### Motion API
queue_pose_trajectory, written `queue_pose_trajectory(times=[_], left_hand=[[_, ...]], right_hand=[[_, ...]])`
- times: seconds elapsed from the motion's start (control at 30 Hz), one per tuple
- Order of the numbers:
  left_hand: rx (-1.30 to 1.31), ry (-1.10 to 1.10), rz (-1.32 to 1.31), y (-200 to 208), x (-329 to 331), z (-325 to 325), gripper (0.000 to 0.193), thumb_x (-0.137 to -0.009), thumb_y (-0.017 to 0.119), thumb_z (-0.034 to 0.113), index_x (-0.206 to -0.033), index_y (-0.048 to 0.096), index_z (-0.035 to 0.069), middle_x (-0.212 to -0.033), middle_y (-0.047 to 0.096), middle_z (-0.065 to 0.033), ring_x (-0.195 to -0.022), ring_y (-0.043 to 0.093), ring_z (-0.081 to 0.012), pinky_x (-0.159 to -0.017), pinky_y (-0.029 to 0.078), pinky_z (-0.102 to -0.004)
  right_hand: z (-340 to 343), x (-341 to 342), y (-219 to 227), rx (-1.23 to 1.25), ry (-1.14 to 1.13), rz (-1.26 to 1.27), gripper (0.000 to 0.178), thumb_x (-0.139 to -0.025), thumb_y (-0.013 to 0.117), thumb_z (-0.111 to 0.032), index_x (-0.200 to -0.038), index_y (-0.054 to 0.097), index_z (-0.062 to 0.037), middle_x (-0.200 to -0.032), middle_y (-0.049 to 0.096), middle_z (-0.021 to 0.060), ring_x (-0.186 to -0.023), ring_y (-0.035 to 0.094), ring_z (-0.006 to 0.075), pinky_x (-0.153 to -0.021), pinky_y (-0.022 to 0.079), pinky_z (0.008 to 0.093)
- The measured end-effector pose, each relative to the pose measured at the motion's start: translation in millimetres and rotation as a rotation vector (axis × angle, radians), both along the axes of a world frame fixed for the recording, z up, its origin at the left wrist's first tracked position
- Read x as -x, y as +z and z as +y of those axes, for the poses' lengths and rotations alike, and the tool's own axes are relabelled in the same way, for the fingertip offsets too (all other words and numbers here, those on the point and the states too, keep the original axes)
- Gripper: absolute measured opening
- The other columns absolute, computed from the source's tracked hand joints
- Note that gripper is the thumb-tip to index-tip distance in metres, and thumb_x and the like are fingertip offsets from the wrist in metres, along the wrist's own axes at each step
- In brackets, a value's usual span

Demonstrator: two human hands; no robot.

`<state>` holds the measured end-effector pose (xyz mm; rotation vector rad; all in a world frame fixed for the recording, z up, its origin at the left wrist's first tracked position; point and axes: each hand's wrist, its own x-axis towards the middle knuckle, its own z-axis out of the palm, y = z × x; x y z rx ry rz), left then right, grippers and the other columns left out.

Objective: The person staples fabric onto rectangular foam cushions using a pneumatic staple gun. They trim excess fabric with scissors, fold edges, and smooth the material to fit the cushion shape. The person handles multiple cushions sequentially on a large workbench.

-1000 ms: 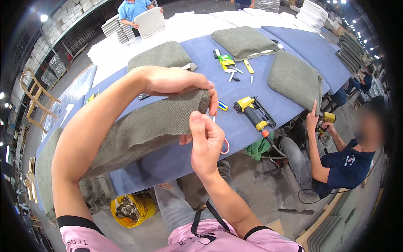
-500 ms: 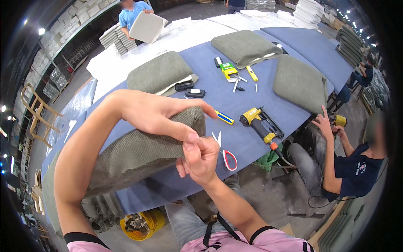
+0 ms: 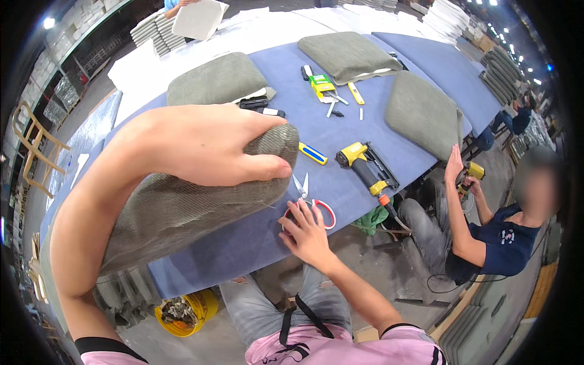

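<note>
My left hand [image 3: 213,143] grips the far corner of a grey-green fabric cushion [image 3: 194,213], its thumb lying along the near side of the corner. The cushion stands on edge at the left of the blue-covered table. My right hand [image 3: 308,234] is at the table's near edge with its fingers spread over the handles of a pair of red-and-white scissors [image 3: 330,214]. The scissor blades point away from me and are parted. Whether the fingertips touch the handle is hard to tell. Beyond the scissors lies a yellow-and-blue utility knife [image 3: 312,153].
A yellow-black staple gun [image 3: 365,167] with a hose lies right of the scissors. More cushions [image 3: 219,79] rest around the blue table [image 3: 274,67]. A green box [image 3: 321,88] sits among small tools. A co-worker [image 3: 511,237] sits at right. Below stands a yellow bucket [image 3: 207,304].
My right hand has left the cushion's corner and moved down to the scissors, its fingers spreading. My left hand still grips the cushion. The view has shifted slightly.
</note>
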<state>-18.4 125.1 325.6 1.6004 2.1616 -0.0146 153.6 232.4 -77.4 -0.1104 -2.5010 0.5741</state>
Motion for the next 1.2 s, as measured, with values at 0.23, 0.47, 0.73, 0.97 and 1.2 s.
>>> queue_pose_trajectory(times=[0.23,0.47,0.73,0.97,1.2], left_hand=[[-0.084,-0.055,0.116,-11.6,-9.9,-11.0,0.07,-0.107,0.068,0.054,-0.15,0.062,-0.002,-0.102,0.078,-0.033,-0.105,0.075,-0.051,-0.094,0.059,-0.0554],[-0.086,-0.086,0.244,-15.6,-34.3,-9.3,0.06,-0.107,0.067,0.055,-0.112,0.076,-0.004,-0.083,0.075,-0.0304,-0.088,0.076,-0.0505,-0.087,0.06,-0.0574],[-0.04,-0.024,0.277,-18.5,-33.7,-14.8,0.061,-0.106,0.067,0.055,-0.104,0.075,-0.005,-0.077,0.073,-0.0286,-0.08,0.075,-0.0499,-0.082,0.06,-0.0575],[0.017,-0.029,0.248,-14.3,-41.2,-8.4,0.061,-0.106,0.068,0.055,-0.102,0.075,-0.005,-0.077,0.073,-0.0275,-0.083,0.075,-0.0486,-0.083,0.06,-0.057],[0.005,-0.02,0.273,-12.7,-47.2,-15.1,0.061,-0.105,0.069,0.057,-0.101,0.075,-0.003,-0.077,0.073,-0.0258,-0.083,0.074,-0.05,-0.083,0.059,-0.0571]], right_hand=[[97.8,84.0,27.4,-0.122,-0.226,0.077,0.032,-0.095,0.082,-0.032,-0.112,0.076,-0.0061,-0.131,0.072,0.0129,-0.129,0.062,0.0387,-0.108,0.044,0.0586],[175.7,185.0,25.3,-0.247,-0.216,-0.379,0.04,-0.095,0.083,-0.038,-0.121,0.078,-0.008,-0.123,0.078,0.0154,-0.113,0.074,0.0391,-0.092,0.06,0.0531],[138.9,112.2,228.5,1.14,0.467,0.21,0.023,-0.117,0.057,-0.025,-0.134,0.046,-0.0155,-0.1,0.077,0.0098,-0.061,0.052,0.0052,-0.051,0.041,0.0257],[92.9,45.1,298.9,1.082,0.895,0.253,0.025,-0.122,0.049,-0.027,-0.143,0.046,-0.0135,-0.108,0.076,0.0161,-0.053,0.05,0.0063,-0.047,0.039,0.0191],[106.0,27.3,317.0,0.937,0.681,0.588,0.027,-0.122,0.049,-0.033,-0.136,0.048,-0.0097,-0.107,0.078,0.0162,-0.055,0.055,0.0076,-0.047,0.041,0.0206]])
